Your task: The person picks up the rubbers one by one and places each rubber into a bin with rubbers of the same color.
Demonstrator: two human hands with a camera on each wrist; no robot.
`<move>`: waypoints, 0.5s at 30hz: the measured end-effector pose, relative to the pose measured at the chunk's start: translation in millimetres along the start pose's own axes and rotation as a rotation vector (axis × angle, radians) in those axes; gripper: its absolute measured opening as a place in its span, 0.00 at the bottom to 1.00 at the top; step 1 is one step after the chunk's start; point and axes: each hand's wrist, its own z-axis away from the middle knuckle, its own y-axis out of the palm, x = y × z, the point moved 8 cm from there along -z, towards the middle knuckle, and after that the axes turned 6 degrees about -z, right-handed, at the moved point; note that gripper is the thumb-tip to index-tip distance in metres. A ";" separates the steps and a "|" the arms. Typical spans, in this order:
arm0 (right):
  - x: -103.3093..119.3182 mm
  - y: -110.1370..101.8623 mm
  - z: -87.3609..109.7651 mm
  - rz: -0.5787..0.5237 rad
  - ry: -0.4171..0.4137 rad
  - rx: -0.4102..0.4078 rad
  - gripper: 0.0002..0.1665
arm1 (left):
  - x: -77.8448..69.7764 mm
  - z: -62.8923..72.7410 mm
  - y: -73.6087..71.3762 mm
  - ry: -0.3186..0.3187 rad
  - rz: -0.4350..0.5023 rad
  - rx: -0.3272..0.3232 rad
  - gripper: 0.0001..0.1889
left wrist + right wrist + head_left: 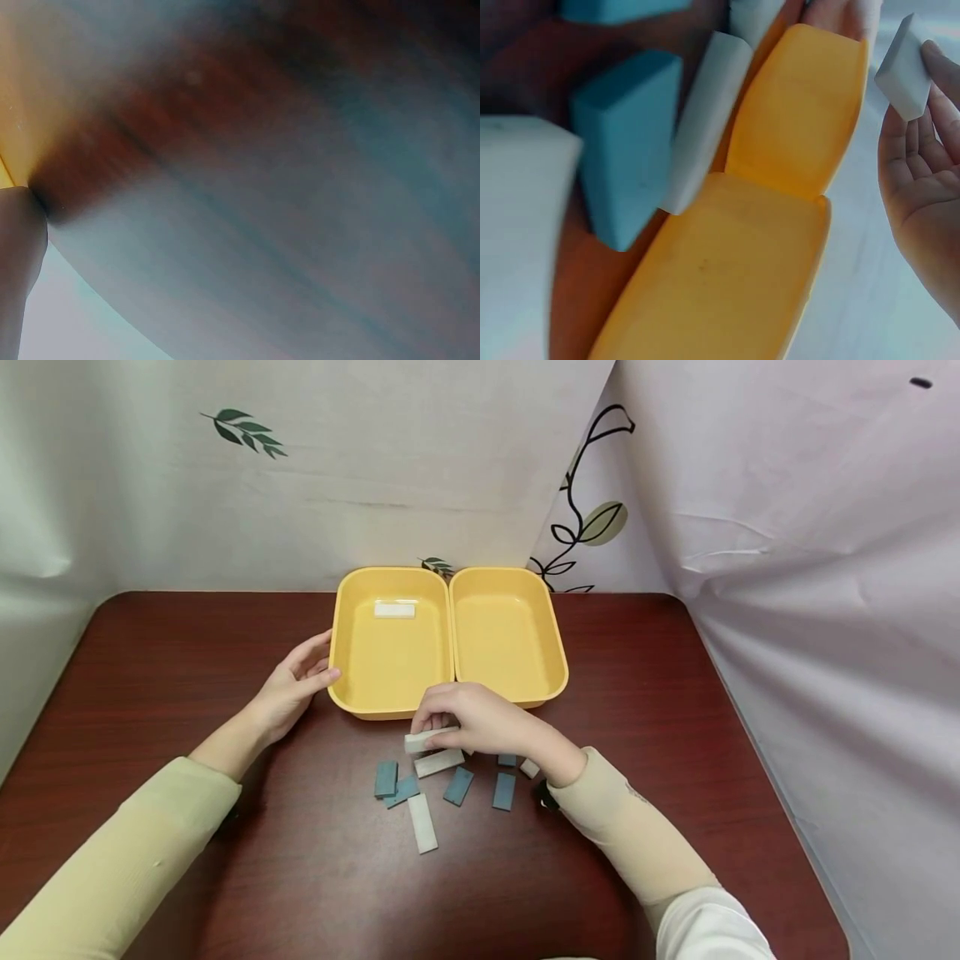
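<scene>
My right hand (483, 718) pinches a white rectangular block (417, 742) between thumb and fingers, just in front of the yellow trays. The right wrist view shows this block (907, 71) gripped by its end. Directly below it lies another white block (440, 764) on the table. My left hand (288, 689) holds the left yellow tray (337, 643) by its outer side, thumb at the rim and the other fingertips partly hidden by the wall. Inside this tray, toward the back, lies one white block (394, 610).
Beside the left tray stands a second yellow tray (558, 652). Several blue-grey blocks (504, 792) are scattered in front, one blue block (386, 778) overlapping another. A white block (423, 823) lies nearest me. White sheeting hangs behind the dark red table (187, 643).
</scene>
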 end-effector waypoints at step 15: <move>-0.3 -29.4 -28.5 0.000 0.025 -0.030 0.05 | -2.7 1.6 1.0 0.017 0.017 -0.008 0.37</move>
